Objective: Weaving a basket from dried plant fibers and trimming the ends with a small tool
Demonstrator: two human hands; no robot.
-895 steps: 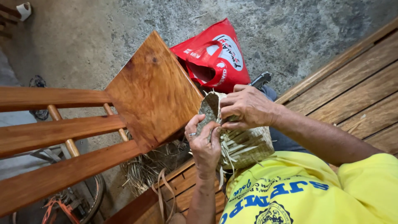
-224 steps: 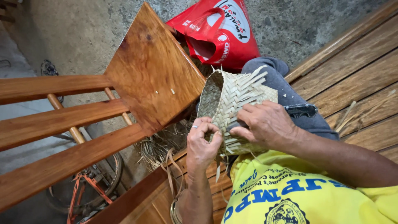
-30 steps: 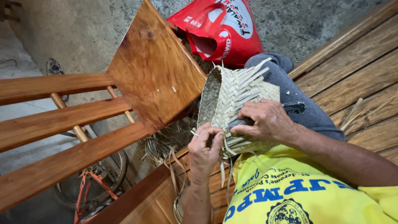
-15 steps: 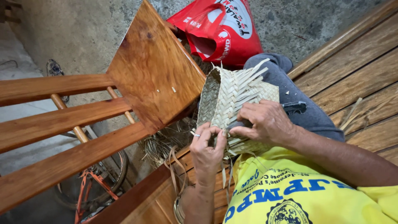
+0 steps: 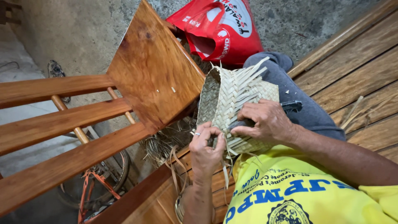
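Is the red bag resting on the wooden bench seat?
No, the red bag lies on the concrete floor, beyond the woven basket.

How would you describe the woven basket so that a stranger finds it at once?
Start at the wooden chair and look just right of its seat. There the basket lies on the lap, under the right hand. It alone is pale, plaited from flat strips with loose ends sticking out.
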